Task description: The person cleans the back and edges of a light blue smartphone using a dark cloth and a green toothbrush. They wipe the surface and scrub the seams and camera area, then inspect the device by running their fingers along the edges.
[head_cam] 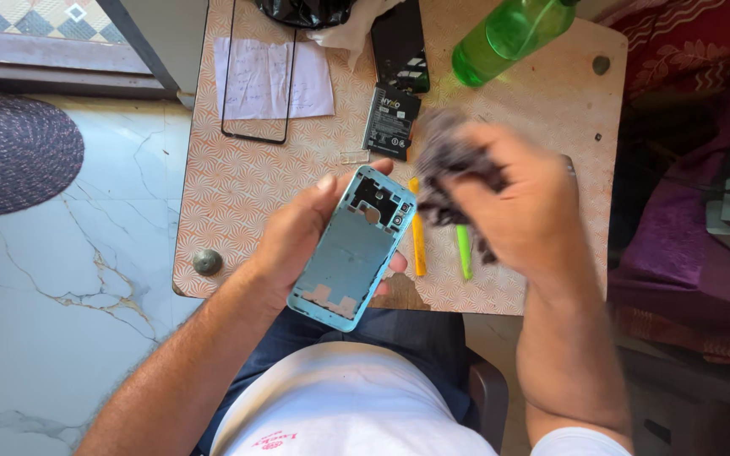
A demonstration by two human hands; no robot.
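Small table (pixel 238 181), patterned orange-and-white top, set over a marble floor (pixel 52 279). Green plastic bottle (pixel 509 34) lies tilted at the far edge; contents not discernible. Glass screen panel (pixel 255 76) lies over a sheet of paper (pixel 310 80). Dark phone part (pixel 399 42) rests beyond a black battery (pixel 391 122), the two just beside each other. Left hand (pixel 297 236) wraps around a light blue phone frame (pixel 352 249), fingers curled behind it, thumb on its edge, open inner side facing up, held above the table's near edge. Right hand (pixel 521 203), blurred, clenches a dark cloth (pixel 445 165) just beside the frame's top. Yellow pry tool (pixel 418 245) and green pry tool (pixel 464 252) lie beneath on the table.
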